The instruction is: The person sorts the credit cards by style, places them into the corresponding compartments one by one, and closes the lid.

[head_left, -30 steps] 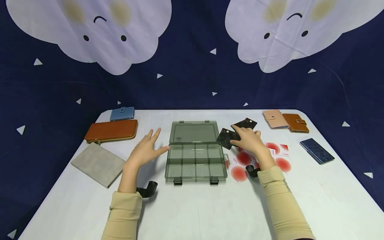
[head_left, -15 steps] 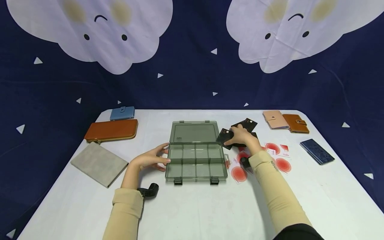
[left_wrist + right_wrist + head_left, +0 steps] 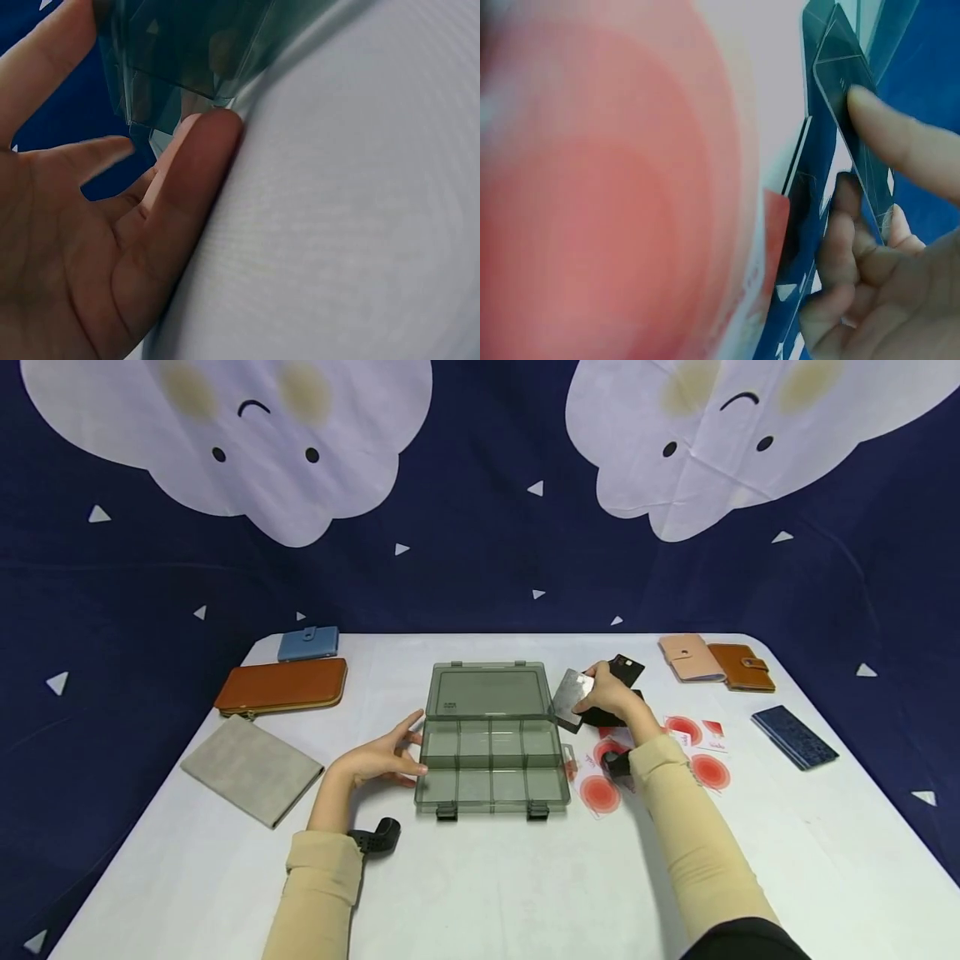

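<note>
My right hand [image 3: 611,695] pinches a dark card [image 3: 845,71] between thumb and fingers. In the head view that card is lifted at a tilt and shines silver. Black cards [image 3: 626,669] lie under and behind this hand, partly hidden by it. My left hand [image 3: 381,757] rests its fingertips against the left side of a clear grey-green compartment box [image 3: 472,787], fingers spread. The box's lid [image 3: 491,693] lies folded back, and the compartments hold nothing. In the left wrist view the thumb [image 3: 214,139] lies low at the box wall, close to the white tabletop.
White cards with red circles [image 3: 600,794] lie right of the box, under the right wrist. On the left are a grey folder [image 3: 253,768], a brown zip wallet [image 3: 281,685] and a blue wallet [image 3: 308,644]. Pink [image 3: 692,658], brown [image 3: 741,667] and navy wallets [image 3: 795,737] lie right.
My left hand has come down from above the table onto the box's left side. My right hand has reached the black cards and raised one, tilting it.
</note>
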`<action>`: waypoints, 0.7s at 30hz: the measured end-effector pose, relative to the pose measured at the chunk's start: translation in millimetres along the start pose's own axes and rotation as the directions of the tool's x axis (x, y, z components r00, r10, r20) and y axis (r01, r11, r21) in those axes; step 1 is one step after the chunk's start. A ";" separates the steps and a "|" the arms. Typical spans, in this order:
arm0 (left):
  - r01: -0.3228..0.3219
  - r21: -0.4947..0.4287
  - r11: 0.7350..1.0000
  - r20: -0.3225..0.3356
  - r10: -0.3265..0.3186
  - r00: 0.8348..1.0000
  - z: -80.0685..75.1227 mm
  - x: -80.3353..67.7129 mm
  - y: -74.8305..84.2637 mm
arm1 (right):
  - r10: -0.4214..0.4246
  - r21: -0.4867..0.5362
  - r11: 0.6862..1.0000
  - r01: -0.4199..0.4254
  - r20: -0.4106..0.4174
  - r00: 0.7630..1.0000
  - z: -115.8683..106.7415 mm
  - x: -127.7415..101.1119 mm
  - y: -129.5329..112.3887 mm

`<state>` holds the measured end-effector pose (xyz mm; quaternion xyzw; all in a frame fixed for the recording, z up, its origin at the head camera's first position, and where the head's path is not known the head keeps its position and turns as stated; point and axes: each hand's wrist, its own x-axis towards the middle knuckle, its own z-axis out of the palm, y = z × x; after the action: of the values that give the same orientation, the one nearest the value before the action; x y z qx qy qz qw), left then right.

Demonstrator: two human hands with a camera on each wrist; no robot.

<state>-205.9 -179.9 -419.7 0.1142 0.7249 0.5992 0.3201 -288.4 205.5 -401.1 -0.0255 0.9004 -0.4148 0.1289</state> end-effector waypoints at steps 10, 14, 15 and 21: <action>-0.012 0.009 1.000 0.026 0.012 1.000 1.8 -4.0 2.2 | -0.003 0.258 0.966 0.025 -0.086 0.996 -4.1 -4.5 -9.3; -0.018 0.017 1.000 0.019 0.018 1.000 2.4 -4.9 2.0 | -0.082 0.250 0.961 0.120 -0.158 0.984 1.7 20.5 10.3; -0.018 0.017 1.000 0.019 0.018 1.000 2.4 -4.7 2.1 | -0.118 0.274 0.948 0.161 -0.165 0.979 3.4 34.1 23.7; -0.015 0.011 1.000 0.022 0.015 1.000 2.4 -2.8 2.9 | -0.177 0.312 0.929 0.199 -0.098 0.979 15.6 33.6 11.4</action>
<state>-203.0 -178.7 -416.3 0.1281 0.7239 0.5962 0.3227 -316.2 196.3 -426.5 -0.0760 0.8184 -0.5664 0.0601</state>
